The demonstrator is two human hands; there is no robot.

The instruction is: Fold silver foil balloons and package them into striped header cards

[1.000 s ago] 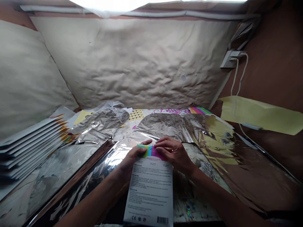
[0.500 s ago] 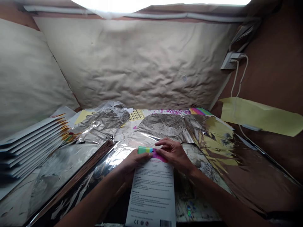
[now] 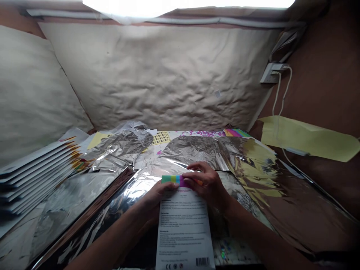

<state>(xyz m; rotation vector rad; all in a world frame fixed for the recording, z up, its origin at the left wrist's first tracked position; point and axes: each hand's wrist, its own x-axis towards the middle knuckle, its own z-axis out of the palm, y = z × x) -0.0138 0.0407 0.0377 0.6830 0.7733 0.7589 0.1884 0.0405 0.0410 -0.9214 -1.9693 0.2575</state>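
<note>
A long white printed card (image 3: 184,228) with a barcode at its lower end extends toward me at the bottom centre. Across its far end runs a band of coloured strips (image 3: 175,179), green, yellow, blue, purple and orange. My left hand (image 3: 159,192) grips the card's left edge, thumb over the green end of the band. On the other side, my right hand (image 3: 206,180) is closed at the purple and orange part, thumb and fingertips on the band. Its fingers partly cover the orange end.
A fanned stack of white folded sheets (image 3: 36,172) stands at the left. Crumpled silver film (image 3: 194,148) covers the table's back. Shiny gold film (image 3: 258,165) lies at the right, below a wall socket (image 3: 271,73) with white cables.
The right fingers have shifted over the band, and orange now shows at its right end. The band looks flatter, and the card's lower end has swung slightly right.
</note>
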